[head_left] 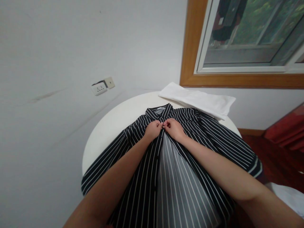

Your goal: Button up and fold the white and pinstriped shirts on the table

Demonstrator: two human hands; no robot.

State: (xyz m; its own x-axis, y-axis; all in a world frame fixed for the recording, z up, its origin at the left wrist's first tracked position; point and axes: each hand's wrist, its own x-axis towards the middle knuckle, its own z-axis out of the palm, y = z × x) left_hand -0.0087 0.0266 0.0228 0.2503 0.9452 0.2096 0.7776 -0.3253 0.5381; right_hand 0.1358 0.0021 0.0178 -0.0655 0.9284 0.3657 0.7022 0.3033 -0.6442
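Note:
A black shirt with white stripes (142,177) lies face up on a round white table (111,123), collar at the far side, its front open below my hands so the grey inside shows. My left hand (154,129) pinches the left front edge just under the collar. My right hand (173,128) pinches the right front edge. Both hands meet at the top of the placket, fingers closed on the cloth. Whether a button sits between the fingers is hidden.
A folded white cloth (198,100) lies at the table's far right, beyond the shirt. A wall socket (102,86) is on the white wall to the left. A wood-framed window (237,41) is upper right. Red-brown floor (273,161) shows on the right.

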